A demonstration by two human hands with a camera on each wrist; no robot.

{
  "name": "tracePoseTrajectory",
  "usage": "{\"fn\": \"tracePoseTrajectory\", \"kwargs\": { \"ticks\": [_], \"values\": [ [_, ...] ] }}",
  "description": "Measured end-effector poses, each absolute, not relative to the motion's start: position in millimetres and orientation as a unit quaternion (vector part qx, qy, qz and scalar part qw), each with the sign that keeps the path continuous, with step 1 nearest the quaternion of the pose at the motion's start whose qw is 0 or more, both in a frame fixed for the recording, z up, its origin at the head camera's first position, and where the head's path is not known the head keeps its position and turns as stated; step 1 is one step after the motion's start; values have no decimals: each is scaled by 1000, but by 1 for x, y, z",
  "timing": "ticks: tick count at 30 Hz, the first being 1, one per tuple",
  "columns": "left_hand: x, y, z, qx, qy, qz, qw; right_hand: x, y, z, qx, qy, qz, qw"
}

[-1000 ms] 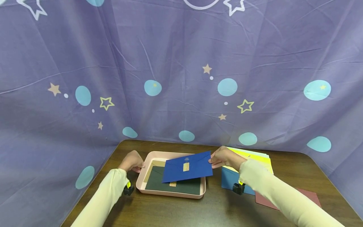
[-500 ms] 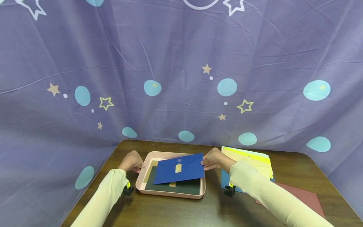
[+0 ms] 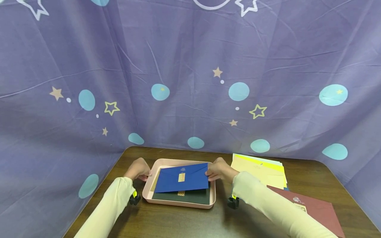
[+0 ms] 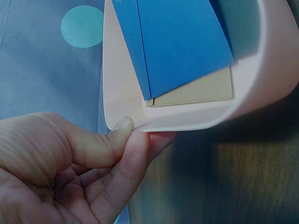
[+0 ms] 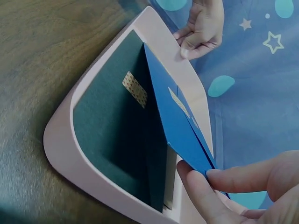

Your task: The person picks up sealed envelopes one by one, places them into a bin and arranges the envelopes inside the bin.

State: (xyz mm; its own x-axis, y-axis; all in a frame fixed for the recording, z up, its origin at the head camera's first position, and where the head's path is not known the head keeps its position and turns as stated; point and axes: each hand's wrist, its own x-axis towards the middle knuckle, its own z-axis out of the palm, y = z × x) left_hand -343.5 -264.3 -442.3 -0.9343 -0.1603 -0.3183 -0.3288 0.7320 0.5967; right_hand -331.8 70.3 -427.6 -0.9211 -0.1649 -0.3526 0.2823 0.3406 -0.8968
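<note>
Purple patterned curtain (image 3: 190,62): hangs beyond both grips, behind the table. Wooden table (image 3: 178,224): extends beneath both hands. Pink tray (image 5: 58,144): on the table between the hands; its left wall is pinched by the left hand (image 3: 139,168), thumb on the inner side of the rim and fingers outside. Maroon envelope (image 3: 322,211): to the right of the right hand (image 3: 220,170) and nearer the wearer, partly covered by the cream sleeve (image 3: 268,208). Stack of pale yellow envelopes (image 3: 253,168): just right of the right-hand grip, brighter yellow and white edges showing behind. Dark green envelope (image 3: 165,198): in the tray, below and left of the right-hand grip. Blue envelope (image 3: 191,180): grasped at its right edge between right thumb and fingers; tilted, that edge raised and the opposite end lower in the tray. Contact underneath cannot be determined. Tan envelope (image 4: 201,88): in the tray near the left-hand grip, mostly under the blue one. Patterned tape (image 3: 181,177): on the blue flap, left of the right fingertips.
</note>
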Motion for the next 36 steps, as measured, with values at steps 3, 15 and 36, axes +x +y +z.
{"fn": "tracePoseTrajectory", "kwargs": {
  "ticks": [3,15,36],
  "values": [
    [-344,-264,-443,-132,921,344,125,-332,65,-431,41,795,-575,190],
    [-344,-265,-444,-129,928,329,123,-329,52,-436,41,803,-565,183],
    [-345,-266,-443,-127,930,324,119,-350,36,-431,21,931,-326,164]
  ]
}}
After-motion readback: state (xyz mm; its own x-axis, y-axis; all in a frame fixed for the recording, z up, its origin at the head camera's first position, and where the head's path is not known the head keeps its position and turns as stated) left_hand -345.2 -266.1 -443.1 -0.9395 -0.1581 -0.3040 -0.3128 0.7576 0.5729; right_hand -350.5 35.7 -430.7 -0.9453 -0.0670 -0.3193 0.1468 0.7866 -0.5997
